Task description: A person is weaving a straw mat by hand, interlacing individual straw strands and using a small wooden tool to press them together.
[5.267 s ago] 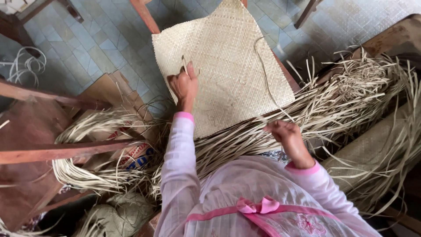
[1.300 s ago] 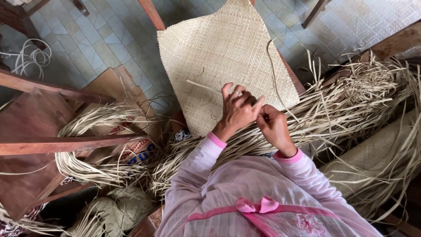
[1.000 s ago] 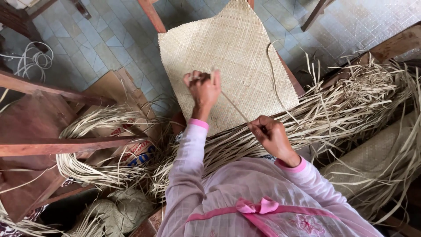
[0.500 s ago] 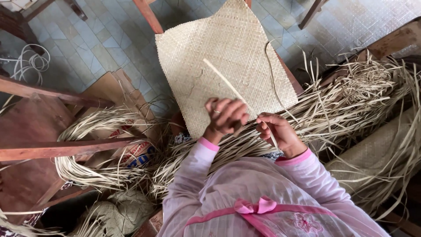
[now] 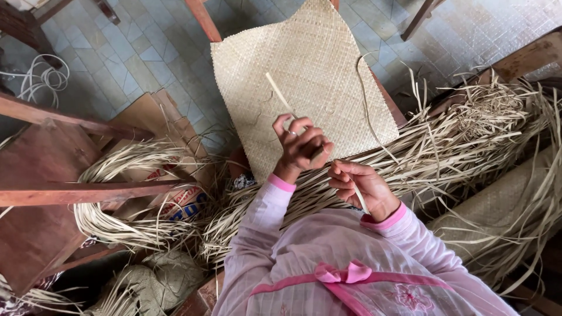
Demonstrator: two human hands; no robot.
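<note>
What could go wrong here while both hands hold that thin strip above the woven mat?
The strip is thin and runs between the left hand and right hand; a hard pull might snap or kink it. The loose strips piled beside the woven mat could tangle with it.

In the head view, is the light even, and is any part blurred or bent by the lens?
Head view: soft, even daylight and no glare; the woven mat is sharp; the left hand and right hand show no clear motion blur; the wooden beam and edges bend slightly from the wide lens.
</note>
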